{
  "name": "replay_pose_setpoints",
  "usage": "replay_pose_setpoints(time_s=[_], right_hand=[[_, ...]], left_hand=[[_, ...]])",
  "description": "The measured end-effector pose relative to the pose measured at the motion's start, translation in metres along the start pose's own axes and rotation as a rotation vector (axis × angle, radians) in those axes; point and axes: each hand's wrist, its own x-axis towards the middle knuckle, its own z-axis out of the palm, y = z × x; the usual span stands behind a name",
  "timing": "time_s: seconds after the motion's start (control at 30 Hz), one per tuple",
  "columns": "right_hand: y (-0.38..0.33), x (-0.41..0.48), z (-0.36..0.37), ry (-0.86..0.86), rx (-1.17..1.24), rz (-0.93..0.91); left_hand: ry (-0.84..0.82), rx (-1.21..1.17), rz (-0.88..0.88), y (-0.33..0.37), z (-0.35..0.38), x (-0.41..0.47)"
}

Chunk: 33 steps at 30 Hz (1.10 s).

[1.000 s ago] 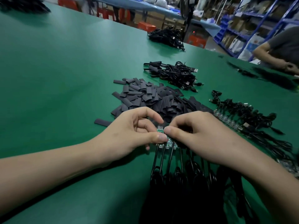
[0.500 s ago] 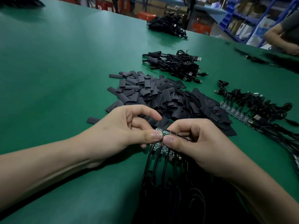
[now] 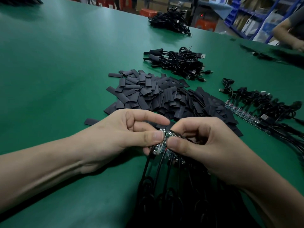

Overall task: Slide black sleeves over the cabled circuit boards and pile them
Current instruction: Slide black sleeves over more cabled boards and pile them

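Observation:
A strip of small green circuit boards [image 3: 164, 142] with black cables hanging toward me is held between both hands over the green table [image 3: 57, 79]. My left hand [image 3: 125, 134] pinches the leftmost board between thumb and fingers. My right hand [image 3: 202, 145] grips the rest of the strip just beside it, thumbs almost touching. A heap of flat black sleeves [image 3: 158, 97] lies right behind my hands. A pile of sleeved cables [image 3: 179, 63] sits further back.
Another strip of cabled boards [image 3: 256, 111] lies at the right. A cable bundle [image 3: 171, 22] sits at the far edge. One loose sleeve [image 3: 90, 121] lies left of the heap. A person's arm [image 3: 287, 30] is at the far right, with shelves behind.
The view has tipped down and closer. My hands stay on the board strip, with the leftmost board now angled apart from the rest.

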Motion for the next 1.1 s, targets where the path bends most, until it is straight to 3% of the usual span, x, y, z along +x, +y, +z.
replay_pose_setpoints(time_s=[0.2,0.37,0.6,0.7,0.8,0.97,1.1], right_hand=[[0.001,-0.005,-0.007,0.115,-0.517,0.181],[-0.011,0.003,0.007,0.228,-0.625,-0.037],[-0.024,0.021,0.024,0.087,-0.071,0.039],[-0.034,0.015,0.017,0.18,0.272,-0.002],[-0.046,0.004,-0.02,0.337,0.463,-0.124],[-0.054,-0.014,-0.072,0.464,0.032,-0.008],[-0.029,-0.021,-0.041,0.402,-0.66,0.052]], left_hand=[[0.264,0.074,0.199,0.003,-0.006,0.003],[0.42,0.185,0.399,0.004,-0.007,0.004],[0.412,0.45,0.512,0.001,-0.01,0.002],[0.488,0.848,0.463,-0.001,-0.017,0.007],[0.408,1.263,0.395,-0.006,-0.015,0.009],[0.378,1.433,0.366,-0.005,-0.01,0.008],[0.41,1.463,0.398,-0.004,-0.006,0.008]])
